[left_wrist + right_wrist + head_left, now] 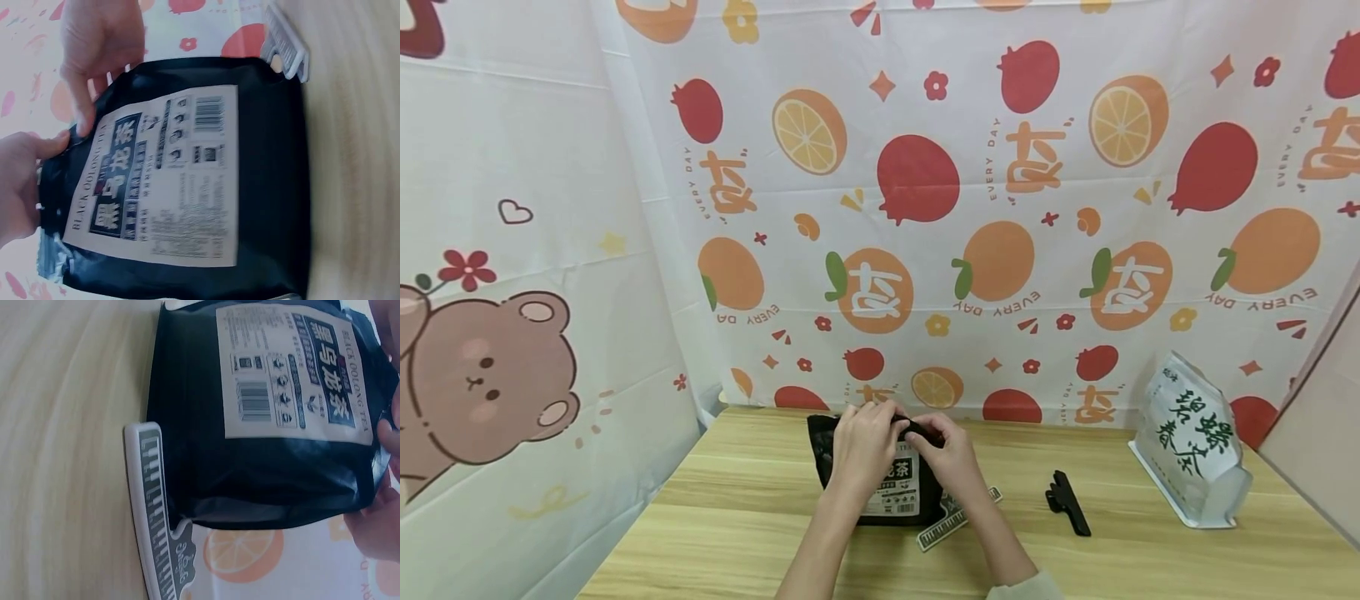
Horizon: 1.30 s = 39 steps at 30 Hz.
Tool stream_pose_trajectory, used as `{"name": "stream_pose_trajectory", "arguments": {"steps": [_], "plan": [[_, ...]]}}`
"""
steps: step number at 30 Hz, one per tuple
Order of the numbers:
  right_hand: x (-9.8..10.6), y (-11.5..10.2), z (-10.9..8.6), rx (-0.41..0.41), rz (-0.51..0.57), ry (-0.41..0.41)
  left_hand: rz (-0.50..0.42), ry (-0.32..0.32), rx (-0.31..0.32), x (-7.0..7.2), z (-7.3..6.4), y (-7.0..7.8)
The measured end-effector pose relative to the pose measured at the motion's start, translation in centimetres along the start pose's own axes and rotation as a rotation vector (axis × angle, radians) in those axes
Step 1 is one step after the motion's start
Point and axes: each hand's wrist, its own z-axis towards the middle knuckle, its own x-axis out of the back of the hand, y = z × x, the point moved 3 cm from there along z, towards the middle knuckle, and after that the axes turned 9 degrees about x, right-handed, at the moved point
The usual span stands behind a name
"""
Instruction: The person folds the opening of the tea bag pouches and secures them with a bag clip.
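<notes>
A black bag of oolong tea (pixel 891 487) with a pale printed label stands on the table. Its label (pixel 169 181) reads "BLACK OOLONG TEA" in the left wrist view. My left hand (pixel 865 446) pinches the bag's top edge from the left. Close beside it, thumb and fingers of my right hand (pixel 951 454) pinch the same edge. In the left wrist view both thumbs lie on the near side of that edge. A clip with a piano-key pattern (pixel 150 500) lies against the bag's lower right corner, partly behind my right forearm in the head view.
To the right lies a black clip (pixel 1067 504). Farther right stands a white tea bag (pixel 1187 446) with green characters. A fruit-printed cloth (pixel 917 275) hangs behind the wooden table (pixel 722 508), and a bear-printed cloth (pixel 490 375) hangs on the left.
</notes>
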Motion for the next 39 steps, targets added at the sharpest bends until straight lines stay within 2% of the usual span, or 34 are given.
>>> {"name": "stream_pose_trajectory", "arguments": {"steps": [5, 9, 12, 16, 20, 26, 32, 39], "plan": [[-0.2, -0.2, 0.0, 0.004, -0.045, 0.061, -0.012, -0.09, 0.02, 0.4, 0.1, 0.0], [-0.3, -0.3, 0.0, 0.003, -0.077, 0.079, -0.066, -0.158, 0.044, 0.6, 0.2, -0.2], [-0.3, -0.4, 0.0, 0.002, -0.092, 0.081, -0.126, -0.183, 0.043, 0.8, 0.3, -0.5], [-0.2, -0.4, 0.0, 0.005, -0.094, 0.078, -0.158, -0.13, 0.044, 1.2, 0.3, -1.1], [-0.1, -0.4, 0.1, 0.003, -0.072, 0.062, -0.119, -0.05, 0.038, 1.2, 0.3, -1.5], [0.1, -0.5, 0.1, 0.016, -0.057, 0.011, -0.072, 0.014, 0.013, 0.8, 0.3, -1.4], [0.4, -0.5, 0.1, 0.048, -0.075, -0.059, -0.097, 0.03, 0.013, 0.8, 0.2, -1.3], [-0.2, 1.1, 0.1, 0.084, -0.085, -0.038, -0.1, 0.025, 0.026, 0.9, 0.1, -1.4]]}}
